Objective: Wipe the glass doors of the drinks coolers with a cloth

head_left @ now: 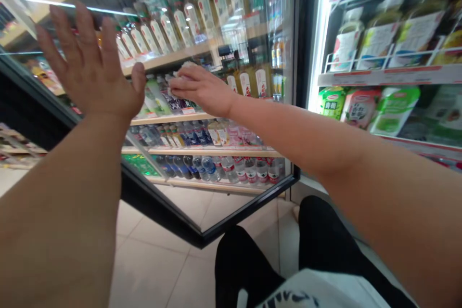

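Underfoot in the head view lie pale floor tiles (151, 269), in a shop aisle lined with lit drink coolers. A glass door (162, 214) with a black frame stands swung open in front of the person, tilted across the left and middle of the picture.

On the far side of the glass, wooden shelves carry rows of bottles. Tall bottles (173, 24) with white labels fill the upper shelf, and clear water bottles (224, 166) with red and blue caps fill the lowest one. To the right, the open cooler shows a white wire shelf (390, 77) bearing large labelled jugs (378, 38). Green and white drink cartons (361, 106) lean on the shelf below it.

The left hand (90, 67) is spread wide, fingers apart, with its palm laid flat against the glass high on the left. The right hand (202, 89) reaches across to the middle of the glass. Its fingers are pressed together over a small pale wad (183, 66), holding it against the glass; whether it is cloth or paper cannot be told. The two hands are near each other, not touching.

Below, black trousers (325, 240) and the hem of a white shirt (317, 288) fill the bottom edge, close to the door's lower corner.
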`<act>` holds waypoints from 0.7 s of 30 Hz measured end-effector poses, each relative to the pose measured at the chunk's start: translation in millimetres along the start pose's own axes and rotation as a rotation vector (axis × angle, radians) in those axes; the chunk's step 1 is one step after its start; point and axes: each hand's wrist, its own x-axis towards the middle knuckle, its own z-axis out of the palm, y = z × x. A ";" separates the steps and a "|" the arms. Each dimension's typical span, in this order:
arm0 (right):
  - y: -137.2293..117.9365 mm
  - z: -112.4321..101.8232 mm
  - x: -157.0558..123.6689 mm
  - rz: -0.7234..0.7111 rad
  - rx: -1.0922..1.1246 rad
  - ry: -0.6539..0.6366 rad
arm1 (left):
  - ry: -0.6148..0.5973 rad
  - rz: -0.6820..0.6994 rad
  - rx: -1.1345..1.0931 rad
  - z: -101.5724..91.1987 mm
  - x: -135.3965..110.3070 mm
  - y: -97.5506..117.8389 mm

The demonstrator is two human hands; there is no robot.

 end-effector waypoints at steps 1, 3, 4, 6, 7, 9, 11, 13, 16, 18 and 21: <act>1.4 1.8 4.3 0.010 0.018 0.047 | 0.018 0.013 -0.021 0.2 -0.3 0.1; 3.0 7.8 11.5 0.046 0.053 0.138 | 0.039 0.023 -0.061 1.1 -0.3 -0.8; 4.2 10.6 14.7 0.058 0.067 0.170 | 0.038 0.026 -0.062 1.9 0.0 -1.8; 10.3 12.4 21.5 0.056 0.077 0.206 | 0.017 0.037 -0.030 3.9 1.1 -5.2; 15.7 11.3 25.3 0.050 0.076 0.217 | 0.004 0.045 -0.009 5.1 1.7 -7.3; 30.6 6.7 31.9 0.067 0.074 0.241 | -0.009 0.058 0.018 8.0 2.7 -11.7; 47.1 3.4 33.1 0.146 0.088 0.301 | 0.003 0.058 0.035 11.2 3.1 -15.6; 60.5 4.3 24.9 0.258 0.127 0.389 | 0.024 0.056 0.062 13.8 2.9 -17.8; 74.2 8.7 -0.7 0.344 0.231 0.479 | 0.055 0.068 0.081 15.0 2.4 -17.4; 84.1 7.5 -15.2 0.324 0.275 0.467 | 0.065 0.084 0.073 13.6 2.2 -15.6; 104.4 -2.8 -17.0 0.368 0.207 0.435 | 0.047 0.084 0.079 10.7 2.1 -13.4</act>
